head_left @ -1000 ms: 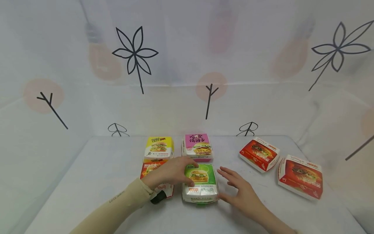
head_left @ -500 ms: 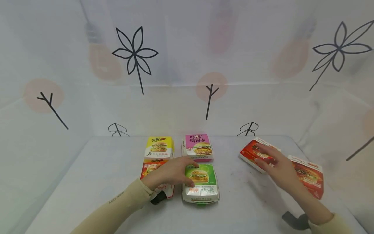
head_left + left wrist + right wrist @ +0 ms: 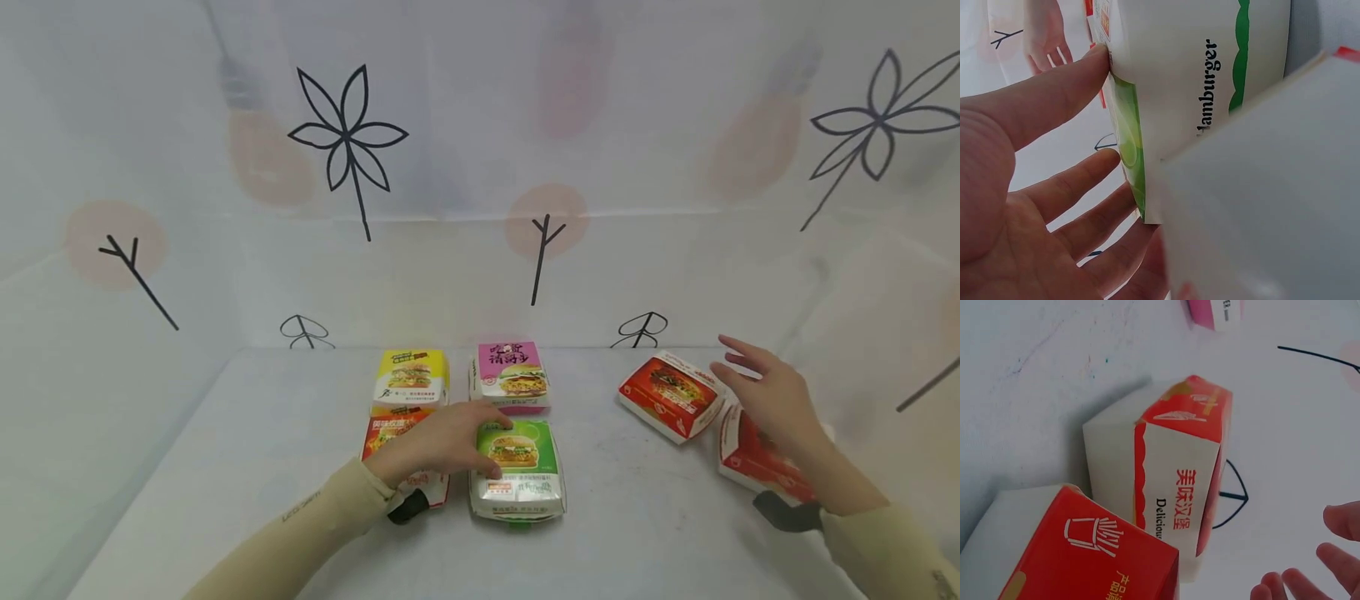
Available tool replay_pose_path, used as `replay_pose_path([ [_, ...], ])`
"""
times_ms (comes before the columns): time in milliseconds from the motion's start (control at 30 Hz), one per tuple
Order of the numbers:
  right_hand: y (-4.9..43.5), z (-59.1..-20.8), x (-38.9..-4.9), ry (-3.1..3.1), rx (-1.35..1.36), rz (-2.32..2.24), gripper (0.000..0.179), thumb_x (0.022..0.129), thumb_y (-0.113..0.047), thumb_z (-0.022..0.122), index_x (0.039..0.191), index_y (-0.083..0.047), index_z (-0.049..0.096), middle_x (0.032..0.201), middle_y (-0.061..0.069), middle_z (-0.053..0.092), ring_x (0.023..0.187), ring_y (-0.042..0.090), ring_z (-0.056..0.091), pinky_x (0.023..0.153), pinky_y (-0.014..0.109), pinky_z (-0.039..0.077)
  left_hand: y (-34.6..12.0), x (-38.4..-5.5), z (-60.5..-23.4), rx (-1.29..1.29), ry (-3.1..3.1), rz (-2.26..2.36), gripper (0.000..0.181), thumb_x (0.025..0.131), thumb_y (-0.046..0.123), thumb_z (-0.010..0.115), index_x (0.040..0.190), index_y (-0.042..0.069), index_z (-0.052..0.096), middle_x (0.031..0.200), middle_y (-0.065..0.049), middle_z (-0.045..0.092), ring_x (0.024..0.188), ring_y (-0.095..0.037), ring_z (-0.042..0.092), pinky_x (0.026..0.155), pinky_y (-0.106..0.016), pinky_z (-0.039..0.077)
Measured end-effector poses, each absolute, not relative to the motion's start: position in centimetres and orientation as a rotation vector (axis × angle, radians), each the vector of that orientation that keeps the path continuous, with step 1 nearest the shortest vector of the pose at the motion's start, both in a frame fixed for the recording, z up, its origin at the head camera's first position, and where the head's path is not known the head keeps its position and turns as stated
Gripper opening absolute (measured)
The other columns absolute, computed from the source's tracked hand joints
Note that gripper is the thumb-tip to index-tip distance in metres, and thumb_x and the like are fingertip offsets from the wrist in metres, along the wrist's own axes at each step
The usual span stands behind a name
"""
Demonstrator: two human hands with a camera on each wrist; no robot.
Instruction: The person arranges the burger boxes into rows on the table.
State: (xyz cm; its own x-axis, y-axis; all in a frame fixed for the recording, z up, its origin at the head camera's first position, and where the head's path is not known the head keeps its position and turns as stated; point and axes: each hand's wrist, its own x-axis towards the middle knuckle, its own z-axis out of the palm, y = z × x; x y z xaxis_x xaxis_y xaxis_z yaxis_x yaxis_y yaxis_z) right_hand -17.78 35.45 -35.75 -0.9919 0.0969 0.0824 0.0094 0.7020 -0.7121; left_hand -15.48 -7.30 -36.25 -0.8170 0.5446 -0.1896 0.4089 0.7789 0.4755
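Observation:
My left hand (image 3: 444, 446) rests on the green and white hamburger box (image 3: 519, 493). In the left wrist view its thumb (image 3: 1060, 100) and spread fingertips touch the top edge of that box, without curling round it. My right hand (image 3: 776, 400) hovers over the right side with its fingers extended, holding nothing. Below it lies a red hamburger box (image 3: 750, 462), partly hidden by the hand and wrist. Just left of the fingers sits another red hamburger box (image 3: 670, 396). Both red boxes appear in the right wrist view, one upper (image 3: 1179, 462), one lower (image 3: 1091, 550).
Behind the green box stands a pink hamburger box (image 3: 512, 375). A yellow and white hamburger box (image 3: 408, 379) is to its left. In front of the yellow one, a red and white box (image 3: 386, 429) is partly covered by my left forearm. A printed cloth (image 3: 420, 283) hangs behind the table.
My right hand has left the green box's right side, crossed over the farther red box and now hangs above the nearer one. The left hand and the boxes have stayed put.

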Motion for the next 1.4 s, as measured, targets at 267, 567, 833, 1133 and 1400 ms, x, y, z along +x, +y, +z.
replay_pose_path([
  [267,36.8,-35.9,-19.2,-2.886,-0.270,1.097,0.078,0.099,-0.054,0.050,0.158,-0.008,0.023,0.151,0.039,0.023,0.127,0.063,0.032,0.091,0.074,0.040,-7.3,-15.4,-36.1,0.733,2.653,0.602,0.058,0.078,0.039,0.085,0.131,0.027,0.063,0.147,0.002,0.050,0.138,-0.023,0.042,0.111,-0.046,0.036],
  [567,37.2,-36.4,-20.4,-3.015,-0.280,1.030,0.082,0.098,-0.053,0.053,0.155,-0.001,0.024,0.145,0.045,0.023,0.128,0.064,0.026,0.092,0.076,0.035,-7.3,-15.3,-36.3,0.719,2.655,0.623,0.059,0.077,0.039,0.085,0.130,0.027,0.063,0.145,0.002,0.051,0.133,-0.022,0.047,0.109,-0.046,0.039],
  [833,37.1,-36.8,-20.5,-3.146,-0.158,1.045,0.082,0.098,-0.052,0.055,0.152,0.003,0.029,0.145,0.042,0.027,0.127,0.061,0.031,0.089,0.071,0.042,-7.3,-15.2,-36.2,0.714,2.657,0.624,0.059,0.077,0.039,0.085,0.131,0.027,0.063,0.145,0.002,0.052,0.133,-0.023,0.047,0.109,-0.046,0.038],
  [1133,36.6,-37.0,-20.8,-3.170,-0.024,0.996,0.073,0.097,-0.043,0.061,0.146,0.006,0.040,0.141,0.038,0.040,0.123,0.053,0.038,0.088,0.064,0.042,-7.4,-15.2,-36.0,0.715,2.661,0.621,0.058,0.077,0.039,0.085,0.130,0.027,0.063,0.144,0.002,0.052,0.133,-0.022,0.047,0.109,-0.047,0.039],
  [1400,35.0,-37.0,-21.3,-3.197,-0.005,1.027,0.070,0.097,-0.040,0.062,0.145,0.006,0.042,0.140,0.038,0.042,0.122,0.052,0.041,0.091,0.065,0.043,-7.3,-15.1,-35.9,0.728,2.665,0.587,0.059,0.078,0.040,0.084,0.131,0.027,0.063,0.144,0.002,0.052,0.130,-0.021,0.049,0.108,-0.045,0.040],
])
